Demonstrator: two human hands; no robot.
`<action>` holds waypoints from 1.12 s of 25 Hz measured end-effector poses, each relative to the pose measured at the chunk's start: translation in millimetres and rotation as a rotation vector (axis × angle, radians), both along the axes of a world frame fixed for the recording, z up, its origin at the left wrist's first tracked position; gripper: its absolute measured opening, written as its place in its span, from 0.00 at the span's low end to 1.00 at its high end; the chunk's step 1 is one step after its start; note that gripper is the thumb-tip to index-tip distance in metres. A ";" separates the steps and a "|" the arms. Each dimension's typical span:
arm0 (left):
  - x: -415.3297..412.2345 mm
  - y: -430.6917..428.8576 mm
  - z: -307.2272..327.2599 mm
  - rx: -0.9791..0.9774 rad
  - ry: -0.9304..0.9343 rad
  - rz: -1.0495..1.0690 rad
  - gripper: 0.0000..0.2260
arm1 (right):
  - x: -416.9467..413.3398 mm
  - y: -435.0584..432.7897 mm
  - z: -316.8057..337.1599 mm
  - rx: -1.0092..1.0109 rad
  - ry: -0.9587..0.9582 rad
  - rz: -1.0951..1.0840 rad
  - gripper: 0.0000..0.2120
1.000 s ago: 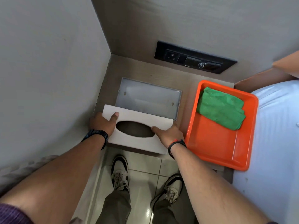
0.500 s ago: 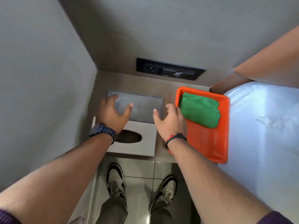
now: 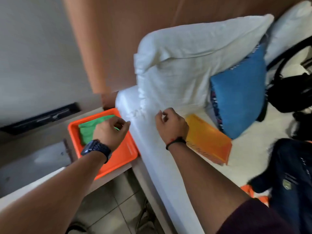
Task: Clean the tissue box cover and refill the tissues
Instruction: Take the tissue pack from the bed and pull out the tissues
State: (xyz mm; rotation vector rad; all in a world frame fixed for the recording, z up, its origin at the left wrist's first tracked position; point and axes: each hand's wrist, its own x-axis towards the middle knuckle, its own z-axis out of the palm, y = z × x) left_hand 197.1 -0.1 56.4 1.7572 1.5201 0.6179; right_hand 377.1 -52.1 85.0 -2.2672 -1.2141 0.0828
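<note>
Head view: yellow tissue pack (image 3: 208, 141) flat on bed (image 3: 249, 149), long axis diagonal; both hands' fingers loosely curled, empty.

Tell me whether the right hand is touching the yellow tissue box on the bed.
Cannot tell. In the head view the right hand overlaps the yellow tissue box; its wrist hides the box's near edge, and its curled fingers hold nothing.

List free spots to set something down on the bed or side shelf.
Free: tray floor nearer than the green cloth; sheet between yellow box and dark bag. Crowded: bed head, with white pillow, blue cushion.
</note>
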 end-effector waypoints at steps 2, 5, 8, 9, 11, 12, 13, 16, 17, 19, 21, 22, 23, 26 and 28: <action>67.3 -14.1 9.6 -0.030 -0.023 -0.143 0.07 | 72.5 -37.6 6.9 0.022 -0.027 -0.114 0.11; 159.7 -33.5 14.9 0.048 0.129 -0.500 0.20 | 170.4 -92.3 -0.6 -0.123 -0.036 -0.193 0.13; 246.2 -50.3 12.0 0.212 0.506 -0.887 0.42 | 241.9 -129.9 -21.2 -0.407 0.111 -0.314 0.25; 271.6 -53.8 8.8 0.247 0.606 -0.977 0.47 | 257.3 -137.4 -30.5 -0.501 0.146 -0.345 0.29; 310.2 -59.2 -2.6 0.270 0.789 -1.104 0.55 | 275.7 -146.5 -50.2 -0.631 0.292 -0.347 0.34; 322.8 -61.3 -9.8 0.266 0.878 -1.150 0.58 | 279.5 -148.5 -59.5 -0.649 0.400 -0.326 0.36; 331.1 -63.4 -16.2 0.258 0.951 -1.185 0.59 | 279.8 -149.4 -67.6 -0.642 0.500 -0.301 0.37; 345.4 -68.1 -31.4 0.275 1.022 -1.228 0.60 | 280.3 -149.9 -80.4 -0.549 0.612 -0.282 0.36; 346.6 -68.2 -32.6 0.288 1.013 -1.228 0.60 | 281.7 -149.4 -79.6 -0.510 0.601 -0.291 0.34; 340.8 -67.8 -28.3 0.305 0.932 -1.192 0.61 | 283.0 -148.5 -67.6 -0.429 0.558 -0.282 0.30; 326.9 -65.4 -14.7 0.325 0.751 -1.073 0.60 | 284.1 -139.9 -38.5 -0.275 0.496 -0.276 0.24; 318.9 -63.4 -3.5 0.326 0.647 -0.991 0.59 | 284.6 -130.6 -19.0 -0.169 0.480 -0.281 0.22; 309.5 -57.8 13.3 0.329 0.562 -0.904 0.58 | 282.9 -116.2 7.5 -0.054 0.495 -0.276 0.20; 273.1 -22.2 85.7 0.386 0.387 -0.655 0.56 | 261.2 -54.9 114.1 0.212 0.621 -0.135 0.19; 238.3 9.0 149.5 0.447 0.272 -0.522 0.57 | 229.3 -13.3 204.8 0.292 0.614 0.047 0.15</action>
